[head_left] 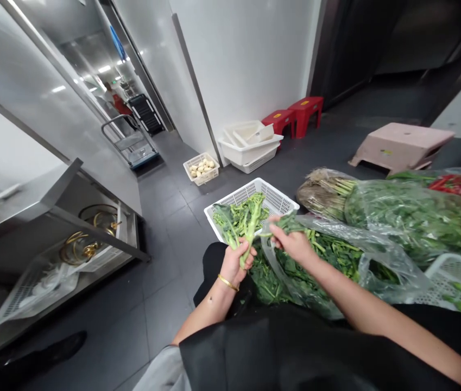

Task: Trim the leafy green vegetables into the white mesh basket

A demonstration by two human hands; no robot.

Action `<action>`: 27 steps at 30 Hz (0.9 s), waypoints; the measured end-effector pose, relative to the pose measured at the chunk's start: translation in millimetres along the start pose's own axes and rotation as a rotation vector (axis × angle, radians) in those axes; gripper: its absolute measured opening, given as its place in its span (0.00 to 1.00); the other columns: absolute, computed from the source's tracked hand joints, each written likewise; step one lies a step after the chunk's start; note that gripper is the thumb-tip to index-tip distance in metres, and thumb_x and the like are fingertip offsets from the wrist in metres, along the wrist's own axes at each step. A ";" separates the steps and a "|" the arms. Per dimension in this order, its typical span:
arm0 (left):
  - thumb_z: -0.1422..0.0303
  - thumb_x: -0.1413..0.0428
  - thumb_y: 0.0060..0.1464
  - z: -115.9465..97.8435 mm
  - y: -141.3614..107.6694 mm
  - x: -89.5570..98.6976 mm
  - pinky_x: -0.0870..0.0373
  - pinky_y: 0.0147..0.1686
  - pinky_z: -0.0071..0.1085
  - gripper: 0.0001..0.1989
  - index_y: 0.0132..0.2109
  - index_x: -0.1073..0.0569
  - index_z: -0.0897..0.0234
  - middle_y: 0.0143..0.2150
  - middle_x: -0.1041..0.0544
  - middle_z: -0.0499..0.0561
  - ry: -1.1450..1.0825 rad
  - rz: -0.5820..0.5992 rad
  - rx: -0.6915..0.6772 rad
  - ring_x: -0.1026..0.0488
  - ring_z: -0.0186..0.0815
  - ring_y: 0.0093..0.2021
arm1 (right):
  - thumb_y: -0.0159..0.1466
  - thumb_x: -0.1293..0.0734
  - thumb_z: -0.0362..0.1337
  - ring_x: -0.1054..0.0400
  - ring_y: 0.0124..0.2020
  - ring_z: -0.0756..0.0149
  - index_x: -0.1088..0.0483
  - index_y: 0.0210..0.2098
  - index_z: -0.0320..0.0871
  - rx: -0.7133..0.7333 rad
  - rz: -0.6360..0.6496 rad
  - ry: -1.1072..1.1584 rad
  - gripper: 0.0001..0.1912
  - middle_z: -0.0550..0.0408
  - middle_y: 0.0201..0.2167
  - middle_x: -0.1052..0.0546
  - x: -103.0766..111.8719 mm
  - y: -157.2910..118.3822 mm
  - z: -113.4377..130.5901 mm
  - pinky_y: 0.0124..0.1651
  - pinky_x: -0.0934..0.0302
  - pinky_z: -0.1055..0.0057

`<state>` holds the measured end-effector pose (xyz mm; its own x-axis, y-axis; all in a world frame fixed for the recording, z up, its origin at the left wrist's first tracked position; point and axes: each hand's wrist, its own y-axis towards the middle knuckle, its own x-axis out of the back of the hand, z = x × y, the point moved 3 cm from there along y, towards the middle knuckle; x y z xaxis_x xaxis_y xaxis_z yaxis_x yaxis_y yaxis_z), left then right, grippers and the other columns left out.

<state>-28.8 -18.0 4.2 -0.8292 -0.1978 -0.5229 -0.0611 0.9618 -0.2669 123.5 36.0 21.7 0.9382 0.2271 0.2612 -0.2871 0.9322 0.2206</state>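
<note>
The left hand (235, 264) curls shut around a leafy green stalk (251, 220) while the right hand (291, 243) pinches a leaf (285, 224). Just ahead of the hands, a white plastic basket (279, 198) holds a thin layer of greens (226, 222) (a plastic bag (380, 274) under the right hand holds many more).

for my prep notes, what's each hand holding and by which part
The left hand grips a leafy green stalk around its lower stem; the right hand pinches a green leafy sprig by its stem.
</note>
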 end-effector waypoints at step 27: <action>0.58 0.38 0.42 25.0 0.0 -3.0 0.52 0.13 0.22 0.19 0.35 0.33 0.66 0.17 0.34 0.43 0.271 -0.267 -0.147 0.45 0.23 0.13 | 0.64 0.44 0.49 0.36 0.21 0.69 0.33 0.21 0.41 0.058 0.011 -0.469 0.23 0.51 0.19 0.29 19.3 35.0 -0.9 0.24 0.50 0.73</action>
<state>-12.5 -22.2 -14.5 -0.8884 -0.4062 -0.2137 -0.3568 0.9040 -0.2354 131.8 73.2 33.6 0.7501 0.0720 0.6574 -0.3190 0.9101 0.2644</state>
